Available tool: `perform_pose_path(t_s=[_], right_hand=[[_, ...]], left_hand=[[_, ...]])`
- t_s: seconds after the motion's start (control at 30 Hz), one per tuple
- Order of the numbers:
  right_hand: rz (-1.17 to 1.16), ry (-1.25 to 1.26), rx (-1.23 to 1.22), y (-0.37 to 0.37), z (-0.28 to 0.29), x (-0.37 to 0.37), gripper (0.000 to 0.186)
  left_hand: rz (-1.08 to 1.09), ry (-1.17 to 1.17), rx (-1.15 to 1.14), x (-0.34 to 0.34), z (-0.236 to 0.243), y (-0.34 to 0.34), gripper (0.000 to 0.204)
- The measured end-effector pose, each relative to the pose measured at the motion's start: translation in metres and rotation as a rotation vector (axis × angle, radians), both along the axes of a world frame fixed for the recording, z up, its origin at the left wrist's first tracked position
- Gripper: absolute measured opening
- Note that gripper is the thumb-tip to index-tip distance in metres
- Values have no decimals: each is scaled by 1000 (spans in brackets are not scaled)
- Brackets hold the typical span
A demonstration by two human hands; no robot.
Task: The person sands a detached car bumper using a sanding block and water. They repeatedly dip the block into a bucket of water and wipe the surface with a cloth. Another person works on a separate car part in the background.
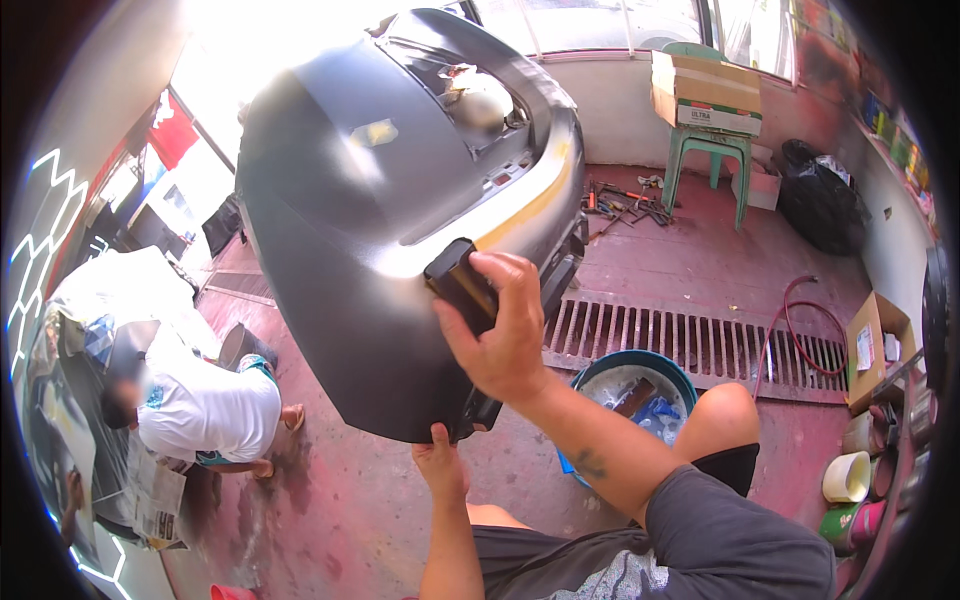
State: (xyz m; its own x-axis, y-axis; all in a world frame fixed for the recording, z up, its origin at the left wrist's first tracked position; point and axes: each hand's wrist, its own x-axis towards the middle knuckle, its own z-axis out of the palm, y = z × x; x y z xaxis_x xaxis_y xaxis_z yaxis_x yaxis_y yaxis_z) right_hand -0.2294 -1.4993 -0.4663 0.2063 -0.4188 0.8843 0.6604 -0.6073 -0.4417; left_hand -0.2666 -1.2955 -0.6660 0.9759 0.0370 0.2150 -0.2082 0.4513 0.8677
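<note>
Landmark for all positions: the grey car bumper [360, 250], standing tilted at centre, its lower end near the red concrete floor [340, 510].

Nearest, under the bumper's lower edge: the left hand [440, 462] steadies that edge from beneath, thumb on the outer face; the other fingers are hidden behind the panel, so their closure cannot be confirmed.

On the bumper's lower right face: the right hand [500, 335] presses a black sanding block [462, 285] flat against the surface, fingers clamped over its back.

Handling judgement: the bumper appears a large, thin, flexible shell, light for its size, with a dull smooth face. It is best held at its rolled lower edge, as now. The block looks stiff and easily gripped across its width.

Right of the bumper's lower end: a blue basin [640, 385] holding water and rags.

Left of it: another person [205, 405] crouches on the floor.

Beyond it: a floor drain grate [690, 345], a red hose [800, 320], scattered hand tools [625, 205], and a green plastic stool [708, 150] carrying a cardboard box [705, 90].
</note>
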Motion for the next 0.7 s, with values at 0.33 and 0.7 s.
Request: perform_pose_path(t_s=[0.33, 0.7], right_hand=[[-45, 108, 210, 3, -17, 1, 50], [-80, 52, 59, 14, -21, -2, 56]], left_hand=[[-27, -7, -27, 1, 2, -4, 51], [-50, -23, -29, -3, 10, -7, 50]])
